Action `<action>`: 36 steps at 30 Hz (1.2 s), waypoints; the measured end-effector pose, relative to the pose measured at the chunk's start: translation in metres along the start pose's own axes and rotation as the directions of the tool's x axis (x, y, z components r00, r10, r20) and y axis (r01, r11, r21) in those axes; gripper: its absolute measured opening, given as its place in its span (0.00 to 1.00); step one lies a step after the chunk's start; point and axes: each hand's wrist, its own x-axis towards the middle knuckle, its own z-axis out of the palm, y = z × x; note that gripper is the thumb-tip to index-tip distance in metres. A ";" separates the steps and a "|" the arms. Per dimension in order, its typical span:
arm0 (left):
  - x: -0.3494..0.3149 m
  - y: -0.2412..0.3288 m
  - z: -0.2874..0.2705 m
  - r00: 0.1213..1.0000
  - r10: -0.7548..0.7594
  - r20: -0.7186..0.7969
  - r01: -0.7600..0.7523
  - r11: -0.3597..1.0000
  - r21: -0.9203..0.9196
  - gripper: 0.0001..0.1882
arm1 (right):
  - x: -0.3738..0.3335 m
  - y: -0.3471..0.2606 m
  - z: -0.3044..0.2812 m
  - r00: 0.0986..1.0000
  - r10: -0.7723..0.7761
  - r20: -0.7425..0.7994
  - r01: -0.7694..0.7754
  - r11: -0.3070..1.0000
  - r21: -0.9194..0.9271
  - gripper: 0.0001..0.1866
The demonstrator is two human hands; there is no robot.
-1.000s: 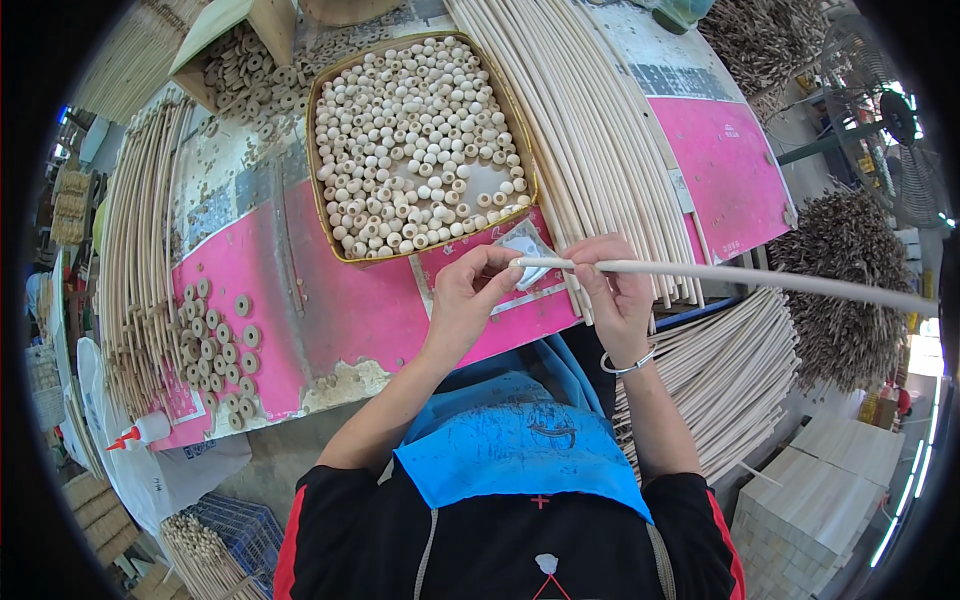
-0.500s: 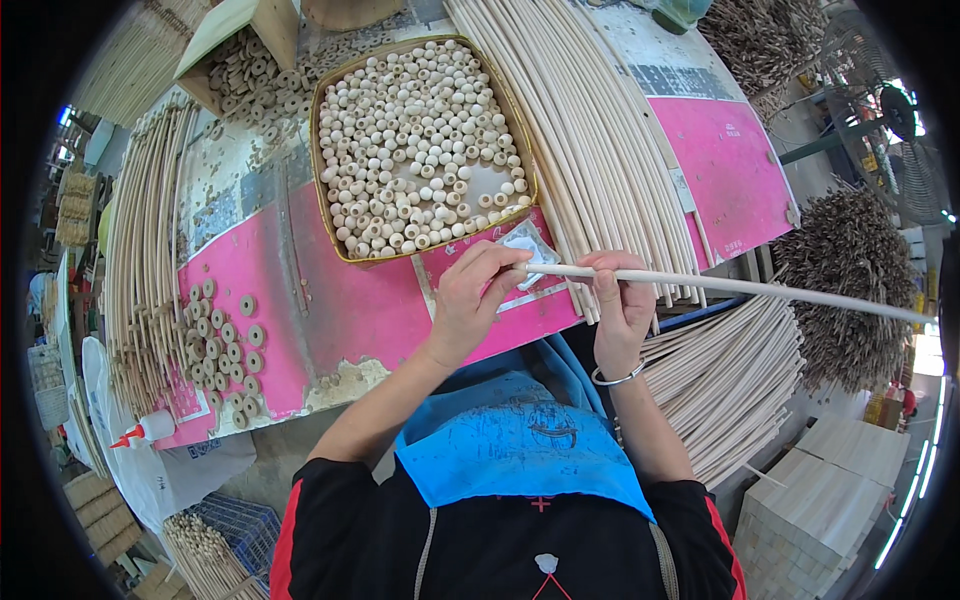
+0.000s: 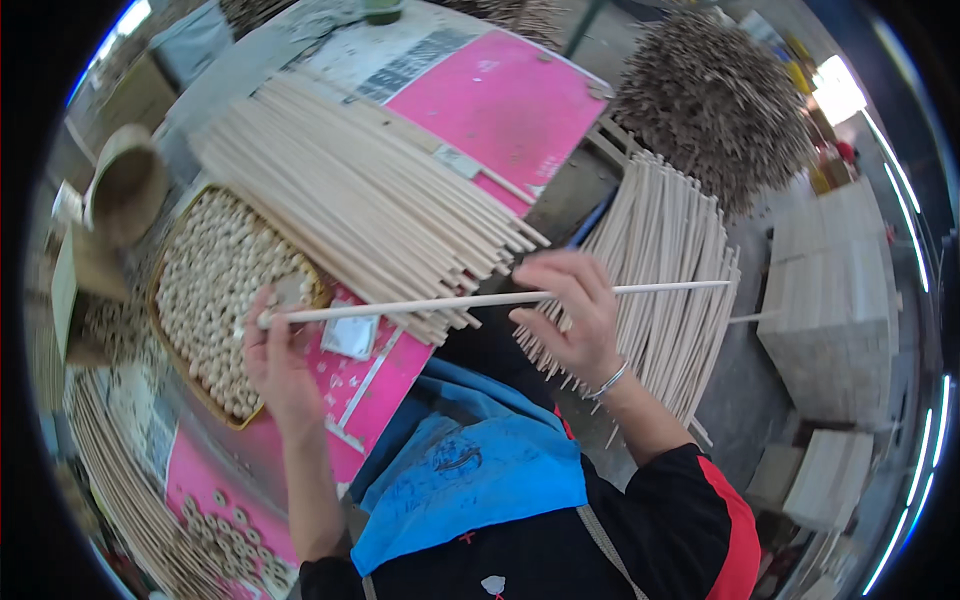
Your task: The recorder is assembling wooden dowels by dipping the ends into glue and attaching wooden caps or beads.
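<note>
A long pale wooden rod lies almost level across the front of me. My left hand pinches its left end, in front of the bead tray's near right corner. Something small and rounded shows at that end, perhaps a bead, but blur hides its kind. My right hand is around the rod farther right, thumb and fingers spread apart, with the rod passing between them and out beyond the hand. A silver bangle circles the right wrist. Below the rod, a small white-and-clear packet lies on the pink table covering.
A shallow tray of round wooden beads stands left. Beyond are bundled rods on the table. More rods stand right, near a dark stick bundle and stacked pale boards. Wooden rings lie lower left.
My view has turned right. The rod now lies farther left in view, and my hands are wider apart. The right hand's fingers have opened from their grip on the rod.
</note>
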 end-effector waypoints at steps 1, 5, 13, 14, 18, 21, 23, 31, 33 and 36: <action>0.005 0.007 0.001 1.000 0.011 0.002 -0.011 1.000 0.023 0.21 | 0.003 0.006 -0.018 0.998 0.029 0.049 -0.017 0.974 -0.227 0.21; 0.030 0.016 0.001 0.999 0.021 0.032 -0.025 0.991 0.130 0.19 | -0.084 0.071 -0.043 0.905 0.351 0.241 -0.332 0.936 -0.115 0.13; 0.064 0.003 0.067 0.983 0.026 0.181 -0.038 0.997 0.064 0.09 | -0.143 0.075 -0.040 0.895 0.418 0.156 -0.426 0.905 0.019 0.07; 0.063 0.005 0.080 0.963 -0.005 0.271 -0.015 0.997 0.073 0.09 | -0.155 0.078 -0.046 0.894 0.423 0.149 -0.430 0.903 0.020 0.07; 0.043 -0.002 0.150 0.869 -0.236 0.436 0.117 0.952 0.282 0.24 | -0.212 0.097 -0.060 0.684 0.709 0.171 -0.729 0.654 0.203 0.08; 0.026 -0.037 0.161 0.790 -0.318 0.524 0.186 0.939 0.289 0.32 | -0.248 0.134 -0.065 0.372 0.911 -0.179 -0.831 0.413 0.373 0.12; 0.013 -0.048 0.159 0.735 -0.415 0.537 0.256 0.902 0.347 0.27 | -0.303 0.176 -0.075 0.151 0.896 -0.418 -0.892 0.306 0.332 0.14; -0.003 -0.045 0.092 0.810 -0.482 0.334 0.339 0.850 0.404 0.22 | -0.374 0.338 -0.169 0.412 0.614 -0.673 -0.907 0.208 -0.365 0.18; -0.005 -0.043 0.081 0.819 -0.481 0.313 0.357 0.853 0.380 0.22 | -0.341 0.361 -0.169 0.631 0.428 -0.646 -0.775 0.309 -0.552 0.19; -0.016 -0.029 0.066 0.866 -0.432 0.252 0.319 0.866 0.385 0.21 | -0.202 0.314 -0.122 0.525 0.660 -0.537 -0.767 0.640 0.037 0.18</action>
